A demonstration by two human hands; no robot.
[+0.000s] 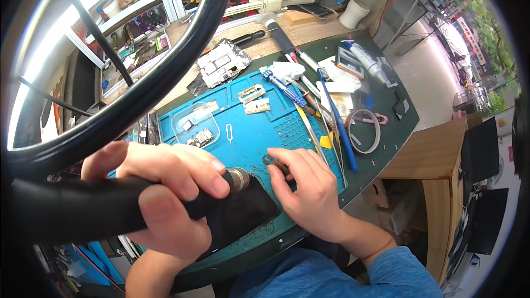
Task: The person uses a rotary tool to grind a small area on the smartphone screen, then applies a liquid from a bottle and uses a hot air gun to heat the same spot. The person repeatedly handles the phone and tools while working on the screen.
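My left hand (165, 171) is wrapped around a thick black handpiece (88, 207) that looks like a hot-air gun. Its brass-coloured metal nozzle (239, 179) points right, close above a flat black panel (243, 218), possibly a phone screen, at the near edge of the blue work mat (248, 138). Beside the panel's right edge, my right hand (309, 187) is closed, thumb and fingers pinching a small dark piece (274, 163) whose kind I cannot make out. Dark crumbs lie on the mat around it.
A large black ring frame (182, 49) crosses the upper left. On the mat are a clear box (195, 125) of small parts, a SIM pin (229, 132) and razor blades (254, 98). Brushes, tweezers, a blue-handled tool (345, 138) and a tape roll (364, 131) lie to the right.
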